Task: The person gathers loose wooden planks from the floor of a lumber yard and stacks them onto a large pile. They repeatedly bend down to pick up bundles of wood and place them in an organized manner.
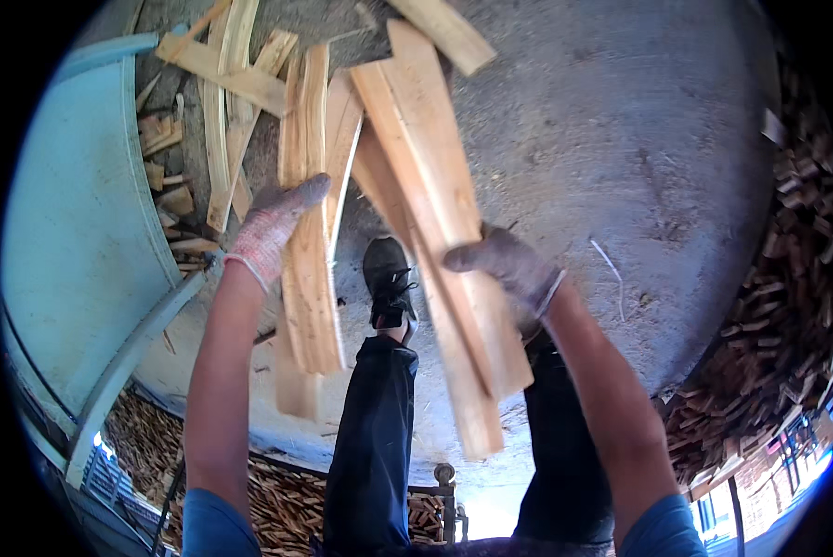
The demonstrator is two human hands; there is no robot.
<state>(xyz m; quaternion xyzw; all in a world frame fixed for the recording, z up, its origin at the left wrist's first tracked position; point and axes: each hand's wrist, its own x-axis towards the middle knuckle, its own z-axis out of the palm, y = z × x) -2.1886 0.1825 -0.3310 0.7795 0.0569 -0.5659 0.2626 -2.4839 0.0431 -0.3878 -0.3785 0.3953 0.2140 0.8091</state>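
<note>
My left hand (279, 227), in a worn pinkish-grey work glove, is closed around a bundle of long wooden slats (307, 306), its thumb lying across their top face. My right hand (505, 265), gloved in grey, grips a second bundle of wooden boards (435, 158) by its right edge. Both bundles hang lengthwise in front of my legs, apart from each other, with a dark shoe (389, 278) between them. The fingers beneath the wood are hidden on both sides.
Loose slats (226, 102) lie crossed on the concrete floor (611, 158) at the far left, and another board (449, 32) lies at the top. A pale blue metal panel (91, 204) stands on the left. Heaped wood pieces (779, 306) line the right side.
</note>
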